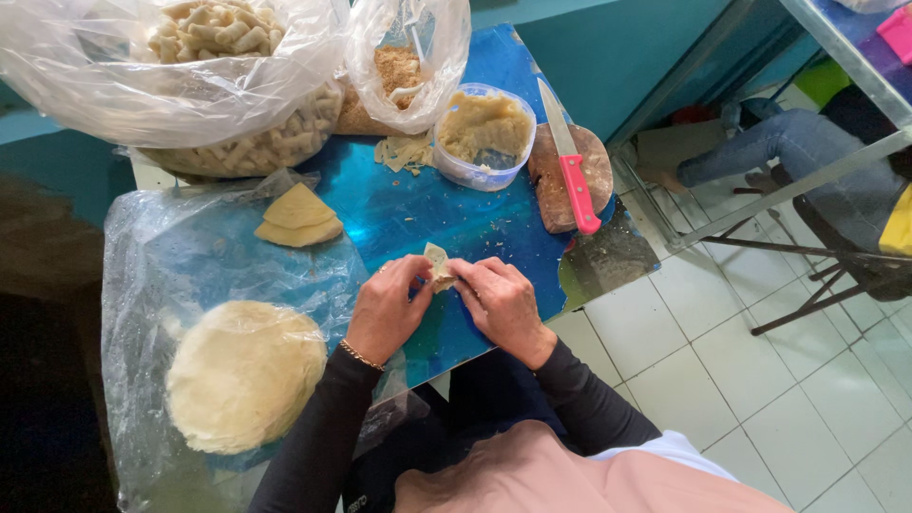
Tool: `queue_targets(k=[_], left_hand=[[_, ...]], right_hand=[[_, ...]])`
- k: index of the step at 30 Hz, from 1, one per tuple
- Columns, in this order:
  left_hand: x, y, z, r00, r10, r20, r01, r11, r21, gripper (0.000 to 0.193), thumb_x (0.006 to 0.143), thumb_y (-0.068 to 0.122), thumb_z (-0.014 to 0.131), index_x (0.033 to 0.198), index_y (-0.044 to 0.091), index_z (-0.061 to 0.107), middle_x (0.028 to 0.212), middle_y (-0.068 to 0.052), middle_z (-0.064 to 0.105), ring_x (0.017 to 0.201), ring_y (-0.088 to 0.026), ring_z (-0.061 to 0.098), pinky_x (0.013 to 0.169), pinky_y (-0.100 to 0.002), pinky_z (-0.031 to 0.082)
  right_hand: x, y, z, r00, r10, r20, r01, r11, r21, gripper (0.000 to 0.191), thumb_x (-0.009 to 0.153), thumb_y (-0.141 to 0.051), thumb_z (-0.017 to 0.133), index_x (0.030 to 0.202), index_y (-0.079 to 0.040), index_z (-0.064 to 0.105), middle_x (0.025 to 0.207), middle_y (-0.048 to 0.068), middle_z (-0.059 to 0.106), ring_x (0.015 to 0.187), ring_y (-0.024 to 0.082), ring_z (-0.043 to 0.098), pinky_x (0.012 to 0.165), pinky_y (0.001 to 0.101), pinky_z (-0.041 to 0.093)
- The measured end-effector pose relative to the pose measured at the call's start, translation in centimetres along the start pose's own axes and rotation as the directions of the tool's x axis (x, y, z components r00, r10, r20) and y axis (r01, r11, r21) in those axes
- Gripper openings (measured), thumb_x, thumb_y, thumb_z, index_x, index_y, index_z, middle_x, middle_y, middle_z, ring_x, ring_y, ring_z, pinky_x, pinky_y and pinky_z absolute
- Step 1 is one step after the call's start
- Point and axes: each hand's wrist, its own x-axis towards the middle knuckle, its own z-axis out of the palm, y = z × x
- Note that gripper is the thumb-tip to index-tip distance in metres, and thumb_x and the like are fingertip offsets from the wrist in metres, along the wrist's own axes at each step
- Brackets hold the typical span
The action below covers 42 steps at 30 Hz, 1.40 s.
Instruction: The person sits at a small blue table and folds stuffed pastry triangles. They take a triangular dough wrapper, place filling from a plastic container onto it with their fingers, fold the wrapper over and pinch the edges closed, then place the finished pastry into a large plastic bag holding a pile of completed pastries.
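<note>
pinching a small pale dough wrapper (438,266) between both hands over the blue table (494,218), just ahead of the body. left hand (388,310) curling its fingers closed on the wrapper's near edge, thumb pressing from the inner side; right hand (501,302) closing fingertips on the opposite edge, knuckles up. wrapper sitting upright between the two thumbs, partly hidden, so not showing whether any filling is inside.

lying to the left on clear plastic sheet (190,256): a round stack of flat wrappers (244,374) and a few cut triangular pieces (298,218). standing further up: a clear tub of beige filling (483,133), a red-handled knife (570,157) resting on a wooden board (556,180), and two large bags, one of rolled pieces (228,85), one of crumbs (399,66).

risking, as a judgement: tearing the thin dough by squeezing too hard at the fold; leaving a loose seam by pinching unevenly; knocking the knife off the board's edge with a careless right elbow, the board sitting near the table's corner.
</note>
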Motion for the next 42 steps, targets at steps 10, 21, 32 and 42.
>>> queue_targets(k=[10, 21, 32, 42], left_hand=[[-0.3, -0.4, 0.4, 0.98, 0.188, 0.065, -0.195, 0.974, 0.117, 0.012, 0.085, 0.007, 0.071, 0.095, 0.007, 0.064, 0.097, -0.01, 0.065, 0.093, -0.032, 0.064, 0.079, -0.042, 0.054], [0.4, -2.7, 2.1, 0.996, -0.085, 0.007, 0.085, 0.996, 0.039, 0.005, 0.085, 0.015, 0.075, 0.088, 0.011, 0.073, 0.083, -0.009, 0.065, 0.081, -0.031, 0.066, 0.072, -0.043, 0.052], [1.7, -2.4, 1.5, 0.945, -0.326, -0.016, 0.32, 0.936, -0.149, 0.016, 0.085, 0.013, 0.073, 0.096, 0.005, 0.065, 0.078, -0.01, 0.071, 0.071, -0.027, 0.072, 0.064, -0.039, 0.056], [0.6, -2.4, 0.9, 0.999, -0.04, -0.009, 0.04, 0.997, 0.07, 0.009, 0.086, 0.016, 0.076, 0.089, 0.009, 0.071, 0.088, -0.011, 0.065, 0.089, -0.033, 0.065, 0.076, -0.043, 0.054]], right_hand=[[1.1, 1.8, -0.6, 0.973, -0.15, 0.174, 0.143, 0.988, 0.054, 0.028, 0.084, -0.02, 0.08, 0.109, -0.008, 0.075, 0.104, 0.006, 0.071, 0.09, 0.027, 0.064, 0.079, 0.0382, 0.054], [4.9, 5.6, 1.5, 0.878, 0.068, 0.473, -0.251, 0.908, 0.336, 0.017, 0.082, -0.016, 0.082, 0.089, -0.007, 0.069, 0.09, 0.007, 0.063, 0.08, 0.024, 0.067, 0.071, 0.0329, 0.053], [3.3, 2.6, 0.3, 0.961, -0.16, 0.224, 0.157, 0.987, 0.031, 0.014, 0.085, -0.02, 0.078, 0.095, -0.011, 0.074, 0.094, 0.004, 0.07, 0.082, 0.027, 0.064, 0.072, 0.0384, 0.052], [5.1, 3.9, 1.6, 0.889, 0.204, 0.41, -0.318, 0.919, 0.234, 0.019, 0.086, -0.021, 0.077, 0.095, -0.008, 0.066, 0.086, 0.006, 0.067, 0.075, 0.027, 0.067, 0.068, 0.0374, 0.054]])
